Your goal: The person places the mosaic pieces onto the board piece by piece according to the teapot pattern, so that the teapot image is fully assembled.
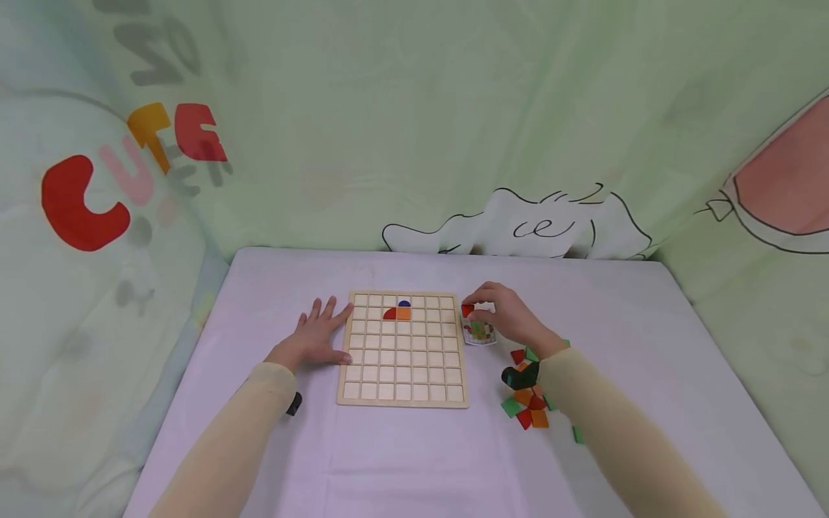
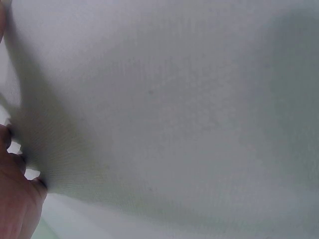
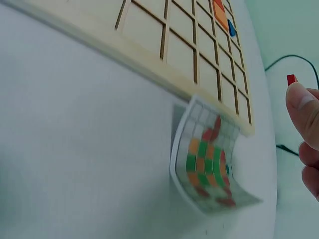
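Note:
A wooden grid board (image 1: 386, 392) lies flat on the table. Near its top sit a blue rounded piece (image 1: 404, 303), a red curved-edge piece (image 1: 390, 314) and an orange square (image 1: 404, 314). Fingers spread, my left hand (image 1: 314, 338) rests at the board's left edge; only part of it shows in the left wrist view. Between thumb and fingers my right hand (image 1: 512, 316) pinches a small red tile (image 3: 291, 79), just off the board's upper right side. Below that hand is a curled pattern card (image 3: 209, 164), printed with a grid and green, orange and red shapes.
Loose red, green and orange tiles (image 1: 523, 396) lie in a scattered pile right of the board, partly under the right forearm. One green tile (image 1: 578, 434) lies apart, nearer the front. A pale cloth (image 1: 388, 460) covers the table, and printed curtains (image 1: 414, 144) hang behind.

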`<state>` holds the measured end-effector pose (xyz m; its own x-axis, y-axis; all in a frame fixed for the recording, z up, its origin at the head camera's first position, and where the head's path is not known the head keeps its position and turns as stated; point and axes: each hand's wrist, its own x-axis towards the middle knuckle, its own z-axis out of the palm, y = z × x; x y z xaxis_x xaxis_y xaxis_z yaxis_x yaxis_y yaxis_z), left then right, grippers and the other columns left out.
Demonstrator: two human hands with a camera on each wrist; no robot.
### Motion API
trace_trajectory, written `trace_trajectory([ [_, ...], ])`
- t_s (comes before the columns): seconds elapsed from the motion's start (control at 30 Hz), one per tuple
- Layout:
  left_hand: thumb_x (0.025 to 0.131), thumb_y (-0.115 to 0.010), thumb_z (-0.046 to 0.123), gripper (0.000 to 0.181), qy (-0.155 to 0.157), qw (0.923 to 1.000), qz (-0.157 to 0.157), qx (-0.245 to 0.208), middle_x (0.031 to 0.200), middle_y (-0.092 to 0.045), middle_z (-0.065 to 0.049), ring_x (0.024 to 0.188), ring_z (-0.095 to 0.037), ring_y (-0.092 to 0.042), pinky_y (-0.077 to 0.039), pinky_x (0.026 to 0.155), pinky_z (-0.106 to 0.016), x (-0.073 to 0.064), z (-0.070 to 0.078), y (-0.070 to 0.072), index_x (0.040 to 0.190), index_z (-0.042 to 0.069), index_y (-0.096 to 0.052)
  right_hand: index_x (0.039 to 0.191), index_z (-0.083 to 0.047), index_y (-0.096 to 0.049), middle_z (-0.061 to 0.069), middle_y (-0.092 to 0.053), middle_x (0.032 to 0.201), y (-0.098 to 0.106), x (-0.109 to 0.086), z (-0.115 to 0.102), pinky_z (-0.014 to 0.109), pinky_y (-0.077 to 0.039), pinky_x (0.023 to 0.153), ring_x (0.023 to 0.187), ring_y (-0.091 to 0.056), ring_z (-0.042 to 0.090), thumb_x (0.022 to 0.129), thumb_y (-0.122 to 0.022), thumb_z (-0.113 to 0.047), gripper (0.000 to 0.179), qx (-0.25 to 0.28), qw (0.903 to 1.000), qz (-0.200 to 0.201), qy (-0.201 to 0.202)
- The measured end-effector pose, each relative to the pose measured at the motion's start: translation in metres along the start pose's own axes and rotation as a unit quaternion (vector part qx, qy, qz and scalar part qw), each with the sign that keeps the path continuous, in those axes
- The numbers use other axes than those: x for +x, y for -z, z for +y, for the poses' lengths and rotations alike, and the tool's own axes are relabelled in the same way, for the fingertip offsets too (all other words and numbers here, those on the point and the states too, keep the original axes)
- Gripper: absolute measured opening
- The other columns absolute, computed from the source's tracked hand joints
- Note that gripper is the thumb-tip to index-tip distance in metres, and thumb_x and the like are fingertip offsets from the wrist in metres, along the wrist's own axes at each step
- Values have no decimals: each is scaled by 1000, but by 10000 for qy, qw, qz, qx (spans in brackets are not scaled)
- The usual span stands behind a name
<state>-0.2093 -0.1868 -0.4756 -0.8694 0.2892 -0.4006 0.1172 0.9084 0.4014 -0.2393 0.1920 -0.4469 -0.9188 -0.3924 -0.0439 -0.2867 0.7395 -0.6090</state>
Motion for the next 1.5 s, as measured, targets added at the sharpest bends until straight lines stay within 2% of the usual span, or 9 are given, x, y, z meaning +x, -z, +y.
trace_trajectory([
  [0.27,86,-81,40,106,27,10000,-2,-10,171,4,-23,157,-47,11,-2,125,-67,0,0,2,165,14,-15,117,-5,-75,12,-68,117,-22,23,-20,49,-53,101,111,-60,30,92,-75,-8,25,-17,9998,-139,163],
  [0.47,86,-82,40,107,44,10000,14,-31,172,5,-22,157,-47,11,-2,125,-67,0,1,4,165,15,-15,115,-6,-76,10,-69,112,-37,39,-27,45,-53,97,105,-60,26,92,-75,-11,23,44,9991,-264,326],
  [0.63,86,-82,41,107,25,10000,36,18,171,4,-23,157,-48,9,-3,125,-67,0,3,5,165,14,-15,114,-5,-76,10,-69,109,-45,50,-30,44,-52,97,101,-60,25,93,-75,-11,23,-137,9982,-384,436],
  [0.83,85,-82,41,107,27,10000,11,13,171,4,-23,157,-48,10,-3,125,-67,-1,5,5,165,14,-16,113,-5,-77,10,-70,109,-48,53,-32,45,-52,98,102,-61,26,92,-76,-11,21,-308,9968,-474,558],
  [1.1,85,-82,41,107,48,10000,-4,-1,172,3,-22,157,-47,9,-3,125,-67,0,5,3,165,15,-16,115,-7,-77,10,-69,111,-55,55,-31,42,-53,98,102,-59,24,93,-74,-9,22,-617,9930,-808,605],
  [1.4,85,-83,40,107,81,10000,2,7,172,2,-22,157,-47,9,-3,125,-66,-1,4,2,165,15,-17,119,-8,-76,11,-69,113,-59,52,-32,40,-54,96,102,-58,24,94,-73,-9,25,-742,9920,-745,702],
  [1.5,85,-83,39,107,37,10000,9,-33,171,2,-23,157,-48,9,-3,125,-67,-3,3,2,165,14,-17,121,-8,-75,11,-68,114,-59,51,-33,41,-54,96,103,-58,25,95,-72,-9,27,-747,9927,-711,619],
])
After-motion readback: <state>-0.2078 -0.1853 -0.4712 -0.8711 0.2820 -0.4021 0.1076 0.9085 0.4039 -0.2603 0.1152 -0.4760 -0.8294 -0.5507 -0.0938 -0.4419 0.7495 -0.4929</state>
